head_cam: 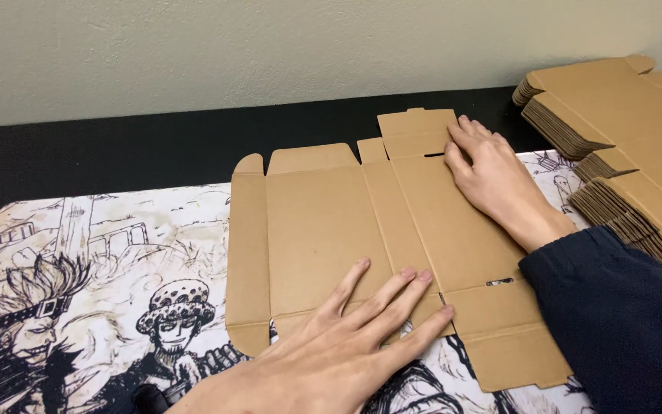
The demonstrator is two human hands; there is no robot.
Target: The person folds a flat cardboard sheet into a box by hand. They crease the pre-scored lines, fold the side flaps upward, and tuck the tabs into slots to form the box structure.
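Head view: flat cardboard box blank (362,230) lies unfolded on the printed desk mat (101,268); left hand (331,353) pressed flat, fingers spread, gripping nothing. Right hand (492,180) also flat, on the far flap. Looks like pre-fold hold-down; folding needs fingers under a flap edge.

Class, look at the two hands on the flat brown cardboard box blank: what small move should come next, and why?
Probably the right hand should lift the far flap along its crease. The flat brown cardboard box blank lies unfolded on the printed black-and-white desk mat, the right fingertips already rest at that flap's edge, and the left hand presses the near panels flat to steady them.
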